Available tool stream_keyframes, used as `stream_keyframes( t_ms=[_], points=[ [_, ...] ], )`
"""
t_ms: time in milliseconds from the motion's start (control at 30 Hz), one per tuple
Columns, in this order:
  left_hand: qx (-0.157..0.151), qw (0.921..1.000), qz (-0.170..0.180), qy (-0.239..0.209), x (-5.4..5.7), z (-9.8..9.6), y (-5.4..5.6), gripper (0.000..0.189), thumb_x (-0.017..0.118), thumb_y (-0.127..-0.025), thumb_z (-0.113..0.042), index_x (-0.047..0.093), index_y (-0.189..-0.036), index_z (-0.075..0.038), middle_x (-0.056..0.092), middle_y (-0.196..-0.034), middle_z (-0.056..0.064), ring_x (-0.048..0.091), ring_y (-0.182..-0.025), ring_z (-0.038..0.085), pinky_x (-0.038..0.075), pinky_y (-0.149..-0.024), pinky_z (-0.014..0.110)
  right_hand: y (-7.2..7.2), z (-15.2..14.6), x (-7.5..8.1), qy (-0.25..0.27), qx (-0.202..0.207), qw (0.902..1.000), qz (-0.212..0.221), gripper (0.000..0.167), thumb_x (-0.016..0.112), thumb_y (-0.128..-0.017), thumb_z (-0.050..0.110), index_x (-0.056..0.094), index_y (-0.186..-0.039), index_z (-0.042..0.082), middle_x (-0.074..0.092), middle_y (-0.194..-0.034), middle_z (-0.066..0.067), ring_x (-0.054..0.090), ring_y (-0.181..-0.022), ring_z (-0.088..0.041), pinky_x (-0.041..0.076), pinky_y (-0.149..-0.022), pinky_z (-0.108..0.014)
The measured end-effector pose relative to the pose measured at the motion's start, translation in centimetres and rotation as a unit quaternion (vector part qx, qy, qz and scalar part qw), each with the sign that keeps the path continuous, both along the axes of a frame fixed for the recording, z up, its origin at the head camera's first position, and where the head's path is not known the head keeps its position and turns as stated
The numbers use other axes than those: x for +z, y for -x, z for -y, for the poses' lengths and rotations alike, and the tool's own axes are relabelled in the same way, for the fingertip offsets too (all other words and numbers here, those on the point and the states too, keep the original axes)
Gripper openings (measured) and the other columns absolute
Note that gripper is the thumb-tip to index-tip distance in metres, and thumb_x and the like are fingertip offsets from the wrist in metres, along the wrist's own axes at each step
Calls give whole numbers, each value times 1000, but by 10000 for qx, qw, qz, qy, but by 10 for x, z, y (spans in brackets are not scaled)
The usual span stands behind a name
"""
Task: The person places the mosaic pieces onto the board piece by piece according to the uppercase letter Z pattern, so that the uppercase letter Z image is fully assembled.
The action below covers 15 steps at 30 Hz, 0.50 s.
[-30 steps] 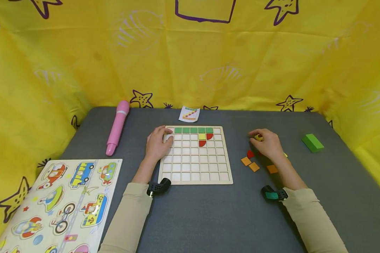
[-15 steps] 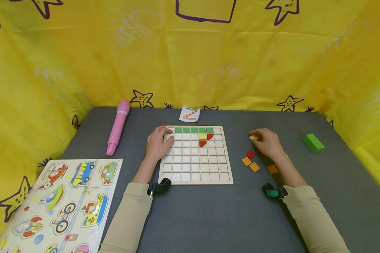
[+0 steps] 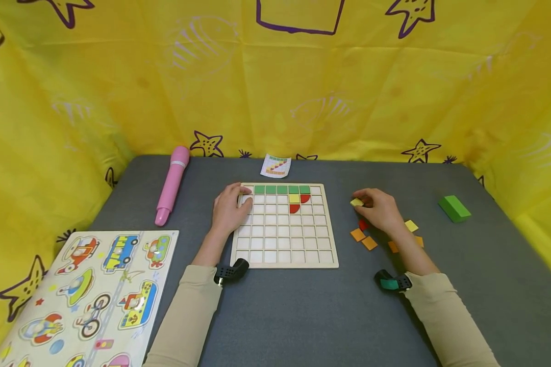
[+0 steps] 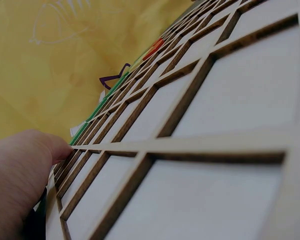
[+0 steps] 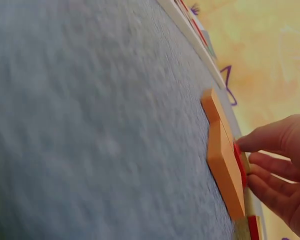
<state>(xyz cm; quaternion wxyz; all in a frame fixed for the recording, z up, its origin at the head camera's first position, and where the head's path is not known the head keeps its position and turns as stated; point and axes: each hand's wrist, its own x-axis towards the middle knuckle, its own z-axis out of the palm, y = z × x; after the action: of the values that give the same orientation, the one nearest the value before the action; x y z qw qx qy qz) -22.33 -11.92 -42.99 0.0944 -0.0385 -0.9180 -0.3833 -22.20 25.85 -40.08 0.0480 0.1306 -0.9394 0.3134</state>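
Since the earlier frame, the yellow tile [image 3: 356, 202] has been carried slightly toward the grid board [image 3: 283, 231] by the right hand [image 3: 380, 210]; it is pinched between thumb and fingers. The board's left edge is touched by the left hand [image 3: 228, 208], its thumb and fingers spread apart. Orange tiles [image 3: 369, 243] are scattered on the bench [image 3: 303, 316] near the right hand; a green block [image 3: 455, 208] is set to its right.
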Motion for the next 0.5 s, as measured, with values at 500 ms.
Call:
stream_keyframes(
  t_ms=[500],
  points=[
    [33,10000,6,53,-1,0,2,27,57,-95,-22,66,-116,-7,47,-143,16,39,-135,32,16,-116,46,-1,56,4,738,572,9952,294,32,72,-87,8,66,-118,1,64,-113,-16,61,-97,-30,53,-87,-45]
  ],
)
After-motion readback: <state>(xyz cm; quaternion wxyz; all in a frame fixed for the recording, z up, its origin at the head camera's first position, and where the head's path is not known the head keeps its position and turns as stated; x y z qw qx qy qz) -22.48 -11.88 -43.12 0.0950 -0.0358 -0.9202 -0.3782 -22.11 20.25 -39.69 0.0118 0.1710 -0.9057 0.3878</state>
